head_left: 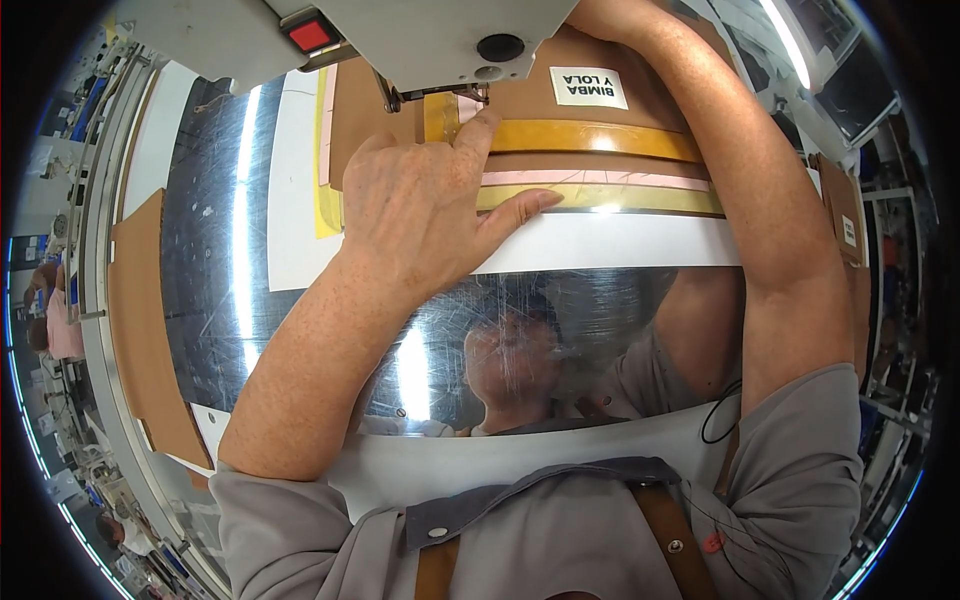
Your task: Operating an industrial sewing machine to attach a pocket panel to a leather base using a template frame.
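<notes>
My left hand (pixel 425 195) lies palm down on a flat workpiece, with its thumb and index finger stretched apart. The index fingertip rests close by the needle area of a grey sewing machine head (pixel 420 40). Under the hand are a brown panel (pixel 630 105), a glossy ochre strip (pixel 590 137), a thin pink strip (pixel 600 180) and a yellowish strip (pixel 640 199). A white label (pixel 589 88) sits on the brown panel. My right hand (pixel 608 18) reaches to the panel's far edge, its fingers hidden beyond the machine head.
A white sheet (pixel 620 240) lies under the panel on a shiny, scratched metal plate (pixel 560 300). Brown cardboard (pixel 150 330) stands at the left, and a smaller labelled brown piece (pixel 840 215) at the right. A dark cable (pixel 712 415) loops near the plate's front edge.
</notes>
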`<control>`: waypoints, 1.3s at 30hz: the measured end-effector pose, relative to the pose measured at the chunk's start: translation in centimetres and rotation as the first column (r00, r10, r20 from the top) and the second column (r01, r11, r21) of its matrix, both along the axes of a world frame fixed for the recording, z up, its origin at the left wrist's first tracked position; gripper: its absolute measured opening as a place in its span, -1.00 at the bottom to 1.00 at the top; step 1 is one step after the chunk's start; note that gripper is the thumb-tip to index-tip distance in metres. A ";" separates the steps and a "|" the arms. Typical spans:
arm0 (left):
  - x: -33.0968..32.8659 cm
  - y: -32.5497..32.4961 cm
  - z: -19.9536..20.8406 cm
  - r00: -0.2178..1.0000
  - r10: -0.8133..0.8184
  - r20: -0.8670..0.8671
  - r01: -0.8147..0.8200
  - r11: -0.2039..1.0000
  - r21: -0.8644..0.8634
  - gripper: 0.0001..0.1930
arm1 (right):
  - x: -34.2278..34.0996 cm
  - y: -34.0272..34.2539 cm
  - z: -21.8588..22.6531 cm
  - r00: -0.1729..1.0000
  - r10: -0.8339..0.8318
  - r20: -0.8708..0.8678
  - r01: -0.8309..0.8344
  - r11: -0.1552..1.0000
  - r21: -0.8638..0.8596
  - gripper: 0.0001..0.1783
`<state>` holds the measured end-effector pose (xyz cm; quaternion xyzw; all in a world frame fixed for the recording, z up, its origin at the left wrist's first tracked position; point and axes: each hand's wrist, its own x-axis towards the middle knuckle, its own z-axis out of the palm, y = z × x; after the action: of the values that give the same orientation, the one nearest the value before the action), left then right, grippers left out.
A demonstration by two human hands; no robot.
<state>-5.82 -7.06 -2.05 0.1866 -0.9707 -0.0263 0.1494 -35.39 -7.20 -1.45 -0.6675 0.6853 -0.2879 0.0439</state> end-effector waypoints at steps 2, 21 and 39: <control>0.0 -0.2 0.0 1.000 0.004 -0.018 -0.003 0.999 0.033 -0.22 | 0.7 0.3 0.3 1.000 -0.012 -0.013 0.012 0.999 -0.042 -0.60; -0.4 -0.3 0.2 0.997 -0.033 -0.072 0.031 0.999 -0.016 -0.37 | 2.3 0.4 -1.1 0.972 -0.095 -0.214 0.067 0.989 -0.134 -0.70; -0.3 -0.2 0.3 0.999 0.050 0.006 -0.051 0.997 0.064 -0.34 | 1.8 0.6 -1.1 0.998 -0.053 -0.020 0.051 0.996 -0.066 -0.74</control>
<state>-6.09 -7.25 -1.73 0.2159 -0.9646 -0.0534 0.1417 -33.54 -6.58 -2.52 -0.6536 0.6930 -0.3041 0.0072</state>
